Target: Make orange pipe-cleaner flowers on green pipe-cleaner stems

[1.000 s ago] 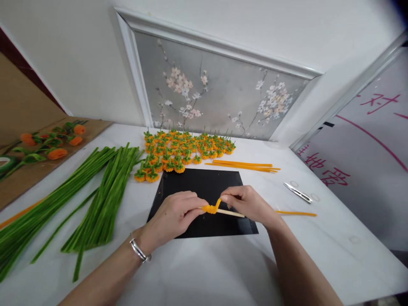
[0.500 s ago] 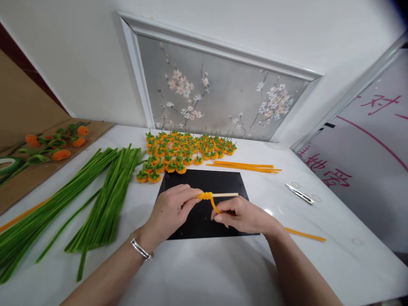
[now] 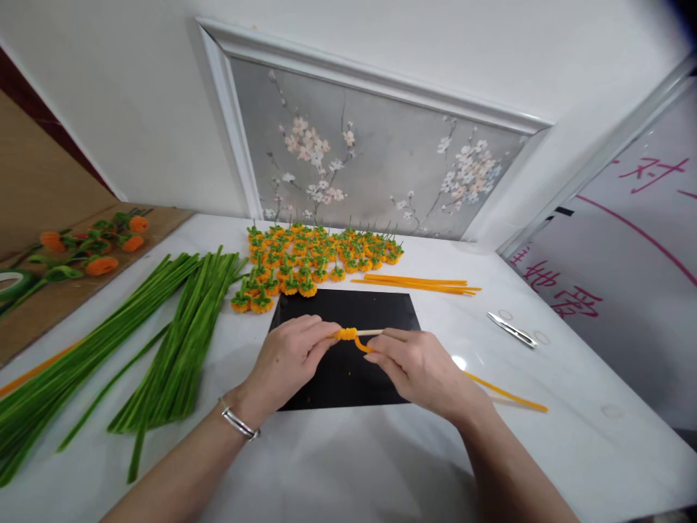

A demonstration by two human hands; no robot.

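Observation:
An orange pipe cleaner (image 3: 347, 334) is wound in tight coils around a thin pale wooden stick (image 3: 371, 333), held level above a black mat (image 3: 340, 381). My left hand (image 3: 294, 354) pinches the coiled end at the left. My right hand (image 3: 417, 363) has its fingers closed on the loose stretch of the pipe cleaner and covers the stick's right end; whether it also grips the stick I cannot tell. An orange length emerges behind the right wrist and runs right over the white table.
Several orange flower heads with green tops (image 3: 305, 254) stand behind the mat. Green pipe cleaners (image 3: 179, 349) lie in bundles at left, near orange flowers on cardboard (image 3: 101, 266). Straight orange pipe cleaners (image 3: 419, 283) and silver snips (image 3: 512, 330) lie at right.
My right hand has risen from below the stick to its right end, covering it. The loose pipe cleaner now runs more sideways, and its tail has shifted slightly left.

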